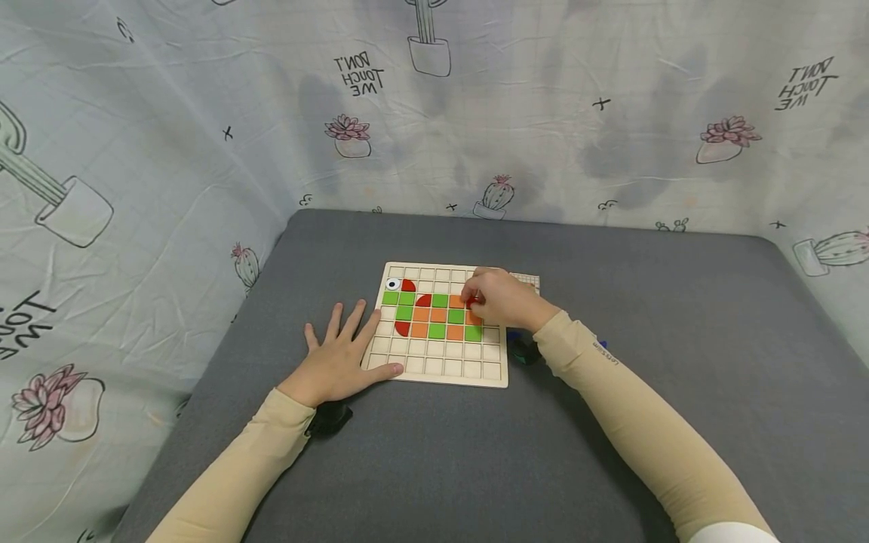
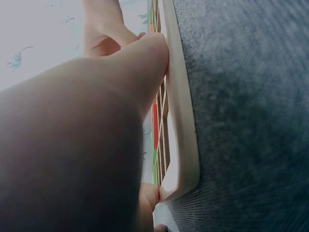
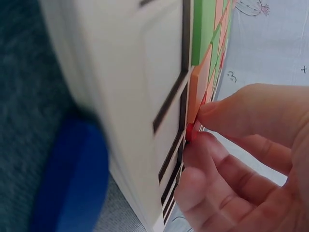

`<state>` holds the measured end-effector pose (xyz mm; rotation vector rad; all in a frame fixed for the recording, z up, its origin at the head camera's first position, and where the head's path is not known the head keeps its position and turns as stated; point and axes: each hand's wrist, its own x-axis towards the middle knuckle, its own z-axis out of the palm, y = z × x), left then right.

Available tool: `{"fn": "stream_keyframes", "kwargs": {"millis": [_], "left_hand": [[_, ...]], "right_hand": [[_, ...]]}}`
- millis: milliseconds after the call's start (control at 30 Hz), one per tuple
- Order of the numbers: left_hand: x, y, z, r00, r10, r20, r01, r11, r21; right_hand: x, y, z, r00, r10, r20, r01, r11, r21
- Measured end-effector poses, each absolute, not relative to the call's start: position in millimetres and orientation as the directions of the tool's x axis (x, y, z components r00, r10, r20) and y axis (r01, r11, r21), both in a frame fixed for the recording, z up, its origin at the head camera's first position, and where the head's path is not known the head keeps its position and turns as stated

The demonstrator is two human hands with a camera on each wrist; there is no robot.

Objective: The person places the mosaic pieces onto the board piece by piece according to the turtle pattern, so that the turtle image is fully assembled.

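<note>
A light wooden grid board lies on the grey tabletop. Green and orange square tiles, red quarter-round pieces and a white eye piece fill part of its cells. Spread fingers of my left hand rest at the board's left edge, the thumb over its lower left corner. At the right end of the coloured pattern, my right hand pinches a small red piece between thumb and fingertips, against the board beside an orange tile. The fingers hide most of the red piece, so its shape is unclear.
A finer-gridded wooden surface shows partly behind the right hand. Beside the board's right edge is a blue object, partly hidden by the right forearm in the head view. Patterned cloth hangs behind and left of the table.
</note>
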<state>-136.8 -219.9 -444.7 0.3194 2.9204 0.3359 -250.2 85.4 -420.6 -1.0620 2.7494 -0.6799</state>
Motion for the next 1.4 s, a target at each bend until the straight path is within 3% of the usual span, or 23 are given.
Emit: {"fn": "stream_keyframes", "kwargs": {"millis": [667, 1100, 1400], "left_hand": [[-135.2, -220.0, -443.9, -0.959, 0.242, -0.147, 0.198, 0.945, 0.262], [-135.3, -218.9, -442.1, -0.96, 0.234, -0.155, 0.191, 0.949, 0.251], [-136.2, -218.7, -443.5, -0.958, 0.229, -0.173, 0.183, 0.952, 0.245]], "right_hand": [[-244.3, 90.6, -417.4, -0.767, -0.64, 0.055, -0.588, 0.665, -0.46], [-219.3, 132.3, -412.3, -0.771, -0.624, 0.126, -0.608, 0.661, -0.44], [-205.1, 156.4, -418.1, -0.805, -0.587, 0.088, -0.564, 0.711, -0.421]]}}
